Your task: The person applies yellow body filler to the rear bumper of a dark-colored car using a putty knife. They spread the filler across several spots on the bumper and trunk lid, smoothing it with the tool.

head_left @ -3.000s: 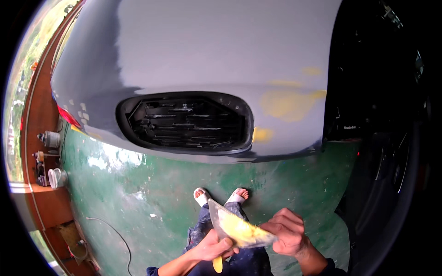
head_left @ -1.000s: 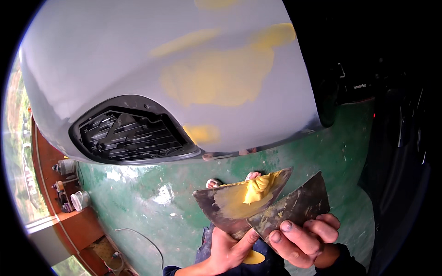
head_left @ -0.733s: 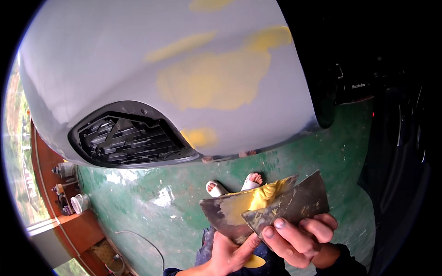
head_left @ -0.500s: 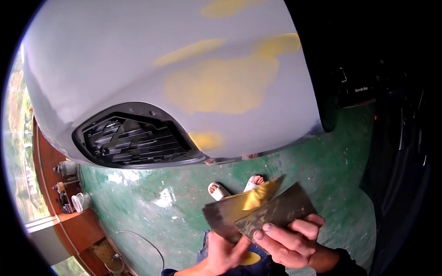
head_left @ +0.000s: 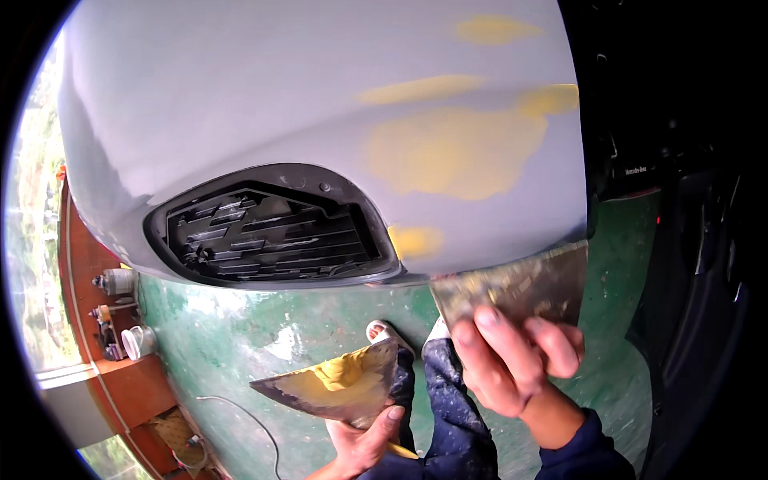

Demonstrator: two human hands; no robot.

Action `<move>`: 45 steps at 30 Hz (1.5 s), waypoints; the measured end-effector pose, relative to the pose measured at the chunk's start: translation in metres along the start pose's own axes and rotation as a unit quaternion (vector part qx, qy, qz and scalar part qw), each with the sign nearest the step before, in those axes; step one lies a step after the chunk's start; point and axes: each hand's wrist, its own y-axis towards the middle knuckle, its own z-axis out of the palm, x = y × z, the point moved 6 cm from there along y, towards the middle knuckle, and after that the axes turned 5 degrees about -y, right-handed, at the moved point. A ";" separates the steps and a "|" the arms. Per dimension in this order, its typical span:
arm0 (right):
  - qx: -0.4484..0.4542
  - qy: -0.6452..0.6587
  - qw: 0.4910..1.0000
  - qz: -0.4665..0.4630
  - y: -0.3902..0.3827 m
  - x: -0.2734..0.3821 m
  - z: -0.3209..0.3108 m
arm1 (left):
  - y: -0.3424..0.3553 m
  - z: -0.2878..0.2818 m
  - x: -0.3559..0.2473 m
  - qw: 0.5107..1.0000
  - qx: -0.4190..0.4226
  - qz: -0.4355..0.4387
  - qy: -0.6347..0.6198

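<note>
My left hand (head_left: 360, 442) is closed round a dark putty spreader (head_left: 364, 404), held low over my legs. A mound of yellow putty (head_left: 339, 371) sits along its upper part. In my right hand (head_left: 512, 356), held higher and to the right, is a second putty spreader (head_left: 520, 284), its face smeared with dried putty. That blade's upper edge overlaps the lower edge of a grey car bumper (head_left: 240, 96) in view; whether it touches I cannot tell. Several yellow putty patches mark the bumper, the widest (head_left: 456, 152) at its right part, with a small one (head_left: 416, 240) beside the black grille (head_left: 272, 236).
A dark car (head_left: 688, 320) stands at the right. On the left, a reddish bench (head_left: 132, 384) carries a white bucket (head_left: 140, 342) and tools. A thin hose (head_left: 256, 420) lies on the green floor (head_left: 216, 328). My feet stand below the bumper.
The two spreaders, close together before, are now apart. My right hand has moved up toward the bumper, my left down and left with the putty. The view has shifted, placing the bumper farther right.
</note>
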 end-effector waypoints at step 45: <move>0.026 -0.014 1.000 0.009 0.007 0.008 0.001 | -0.011 -0.011 -0.027 0.984 0.112 -0.068 -0.119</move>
